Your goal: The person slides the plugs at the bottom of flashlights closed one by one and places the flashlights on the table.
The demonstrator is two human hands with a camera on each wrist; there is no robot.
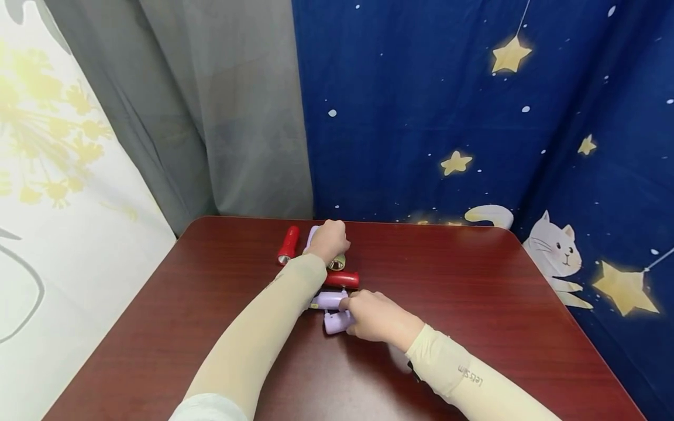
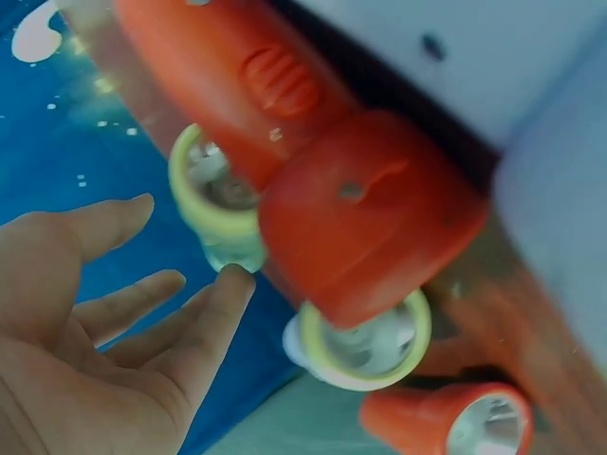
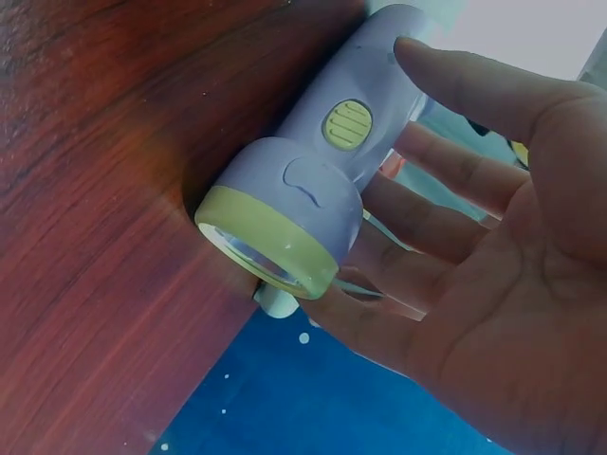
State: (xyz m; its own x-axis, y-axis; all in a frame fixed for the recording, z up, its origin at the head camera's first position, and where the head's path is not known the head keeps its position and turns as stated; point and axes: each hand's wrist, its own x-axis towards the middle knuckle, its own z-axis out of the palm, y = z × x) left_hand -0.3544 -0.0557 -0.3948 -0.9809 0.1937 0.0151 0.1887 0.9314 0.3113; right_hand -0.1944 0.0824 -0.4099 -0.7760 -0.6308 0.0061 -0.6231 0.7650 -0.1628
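Observation:
Several red and pale purple flashlights lie on the table. My left hand (image 1: pixel 329 240) is at the far group, beside a yellow-rimmed flashlight (image 1: pixel 337 263); in the left wrist view its fingers are spread, with one fingertip close to that flashlight's body (image 2: pixel 235 256). Whether it touches cannot be told. My right hand (image 1: pixel 376 317) holds the nearest purple flashlight (image 1: pixel 337 323). In the right wrist view its thumb lies on the body of this flashlight (image 3: pixel 327 152), with the fingers along the other side. The yellow-rimmed lens points away from the thumb.
A red flashlight (image 1: pixel 342 279) and another purple one (image 1: pixel 329 300) lie crosswise between the hands. Farther left is a red flashlight (image 1: pixel 288 245), beside a partly hidden purple one (image 1: pixel 313 234). The brown table (image 1: pixel 447 275) ends at a blue curtain (image 1: pixel 400 117).

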